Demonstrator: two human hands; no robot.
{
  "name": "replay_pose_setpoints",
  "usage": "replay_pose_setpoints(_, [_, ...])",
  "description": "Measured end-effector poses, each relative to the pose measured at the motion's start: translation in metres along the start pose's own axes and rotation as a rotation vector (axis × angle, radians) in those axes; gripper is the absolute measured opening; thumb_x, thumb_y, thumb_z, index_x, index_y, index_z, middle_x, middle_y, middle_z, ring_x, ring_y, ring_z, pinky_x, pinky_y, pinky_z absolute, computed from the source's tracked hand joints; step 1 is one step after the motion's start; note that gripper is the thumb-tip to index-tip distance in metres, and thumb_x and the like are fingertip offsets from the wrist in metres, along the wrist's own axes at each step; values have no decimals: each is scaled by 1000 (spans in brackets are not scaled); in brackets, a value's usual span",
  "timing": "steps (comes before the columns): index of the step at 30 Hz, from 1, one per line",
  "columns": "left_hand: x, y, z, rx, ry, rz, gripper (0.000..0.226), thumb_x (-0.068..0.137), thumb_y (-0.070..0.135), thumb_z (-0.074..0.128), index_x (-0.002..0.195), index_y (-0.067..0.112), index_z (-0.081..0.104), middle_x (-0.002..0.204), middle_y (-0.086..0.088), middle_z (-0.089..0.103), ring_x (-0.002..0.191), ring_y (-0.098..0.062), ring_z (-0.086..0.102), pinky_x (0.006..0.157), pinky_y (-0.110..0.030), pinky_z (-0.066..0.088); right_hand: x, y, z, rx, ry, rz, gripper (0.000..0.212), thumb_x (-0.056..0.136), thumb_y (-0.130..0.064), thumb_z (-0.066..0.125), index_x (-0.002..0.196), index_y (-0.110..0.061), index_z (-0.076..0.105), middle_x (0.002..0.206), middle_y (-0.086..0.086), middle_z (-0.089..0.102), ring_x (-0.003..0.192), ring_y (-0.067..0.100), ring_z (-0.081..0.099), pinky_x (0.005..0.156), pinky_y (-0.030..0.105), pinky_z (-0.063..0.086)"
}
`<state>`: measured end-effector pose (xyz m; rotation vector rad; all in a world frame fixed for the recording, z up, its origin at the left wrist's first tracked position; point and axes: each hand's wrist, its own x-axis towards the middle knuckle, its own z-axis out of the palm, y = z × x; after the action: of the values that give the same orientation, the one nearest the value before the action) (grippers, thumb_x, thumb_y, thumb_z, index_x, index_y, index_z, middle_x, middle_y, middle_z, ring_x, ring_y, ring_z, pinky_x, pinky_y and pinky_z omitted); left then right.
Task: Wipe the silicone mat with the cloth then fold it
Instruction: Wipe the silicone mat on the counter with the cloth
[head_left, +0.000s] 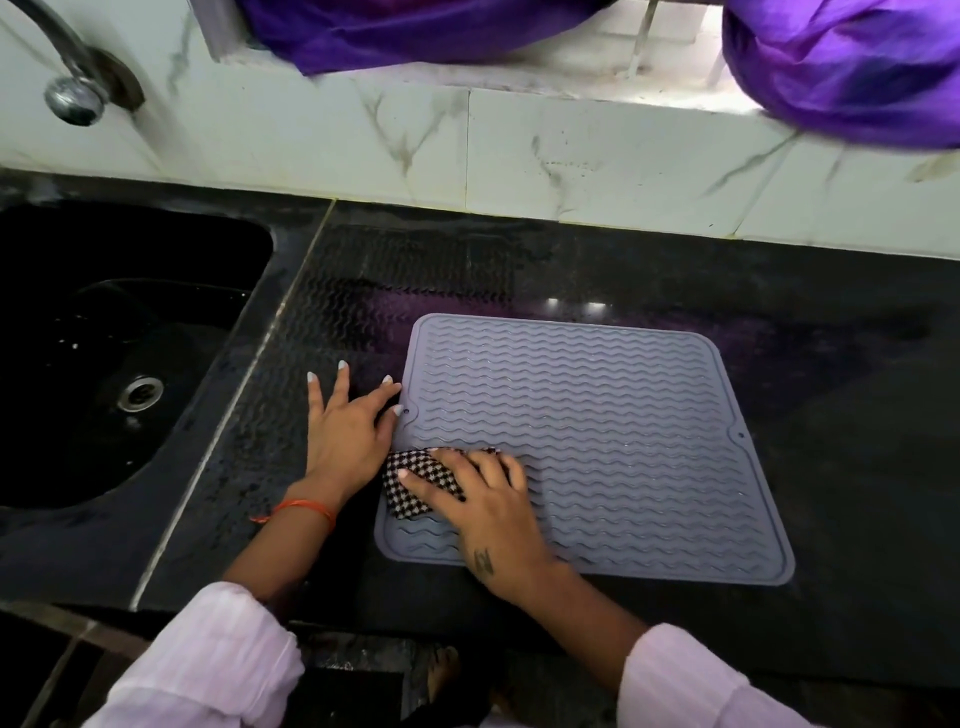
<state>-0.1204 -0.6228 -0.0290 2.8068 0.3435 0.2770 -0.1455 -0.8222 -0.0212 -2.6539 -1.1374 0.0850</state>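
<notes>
A grey silicone mat (597, 431) with wavy ridges lies flat on the black counter, right of the sink. A bunched black-and-white checked cloth (415, 486) sits on the mat's near left part. My right hand (488, 514) presses down on the cloth, fingers curled over it. My left hand (345, 434) lies flat on the counter, fingers spread, with the thumb and forefinger touching the mat's left edge. Part of the cloth is hidden under my right hand.
A black sink (119, 364) with a metal drain is set into the counter at the left, a tap (72, 96) above it. The wet counter (395, 275) shows a wavy imprint behind the mat. Purple fabric (847, 67) hangs over the marble-tiled sill.
</notes>
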Motion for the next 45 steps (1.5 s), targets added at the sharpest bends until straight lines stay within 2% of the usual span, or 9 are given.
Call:
replay_pose_setpoints(6, [-4, 5, -1, 32, -48, -41, 48, 95, 46, 41, 139, 26, 42, 139, 5, 50, 145, -28, 3, 108, -49, -22, 5, 2, -16, 40, -23, -18, 67, 71, -16, 35, 132, -43, 42, 129, -1, 53, 109, 25, 49, 89, 45, 38])
replay_pose_setpoints(13, [-10, 7, 2, 41, -70, -56, 53, 95, 49, 36, 144, 28, 33, 146, 9, 41, 145, -27, -2, 108, -53, -22, -32, -6, 5, 66, -22, -83, 66, 76, -19, 41, 135, -46, 37, 135, -5, 48, 116, 21, 44, 99, 42, 24])
replay_pose_setpoints(18, [-12, 7, 5, 87, -68, -49, 57, 96, 49, 32, 148, 27, 24, 150, 8, 34, 145, -29, -6, 106, -55, -22, -31, -5, -15, 127, -71, -90, 65, 73, -18, 35, 131, -47, 42, 131, -6, 51, 111, 19, 46, 90, 37, 25])
replay_pose_setpoints(23, [-13, 9, 7, 114, -59, -63, 56, 97, 49, 31, 148, 27, 23, 155, 6, 22, 145, -27, -8, 104, -50, -26, -68, 2, -2, 143, -71, -106, 46, 93, -48, 23, 136, -49, 38, 136, -6, 48, 115, 17, 41, 97, 38, 24])
replay_pose_setpoints(28, [-12, 10, 7, 130, -70, -51, 53, 98, 44, 31, 147, 25, 25, 156, 3, 21, 145, -29, -6, 106, -53, -23, -57, 5, -14, 154, -4, -130, 66, 76, -14, 48, 131, -50, 42, 133, -10, 49, 113, 15, 41, 93, 34, 23])
replay_pose_setpoints(32, [-15, 14, 11, 111, -76, -45, 61, 95, 54, 14, 147, 25, 27, 156, 1, 21, 145, -31, -5, 107, -55, -21, -85, 28, -13, 72, 38, -23, 82, 63, -16, 66, 133, -50, 39, 135, -10, 45, 111, 16, 42, 92, 34, 24])
replay_pose_setpoints(35, [-14, 22, 16, 107, -74, -18, 74, 86, 56, -2, 148, 26, 25, 157, 0, 18, 145, -30, -3, 108, -55, -19, -97, 36, -2, 60, 10, -14, 76, 68, -19, 58, 134, -51, 37, 137, -10, 41, 113, 17, 43, 97, 37, 25])
replay_pose_setpoints(40, [-5, 36, 17, 120, -92, 21, 77, 84, 58, -3, 148, 24, 23, 157, 0, 15, 145, -30, -4, 108, -52, -20, -86, 43, -16, 76, 51, -38, 82, 69, -9, 62, 133, -53, 36, 135, -11, 46, 113, 15, 43, 92, 34, 26])
replay_pose_setpoints(45, [4, 51, 19, 103, -107, 73, 79, 82, 59, -5, 148, 24, 21, 158, -1, 10, 145, -28, -8, 111, -51, -19, -97, 54, -6, 0, 105, 69, 67, 76, -16, 46, 134, -48, 39, 135, -7, 45, 114, 19, 43, 97, 40, 27])
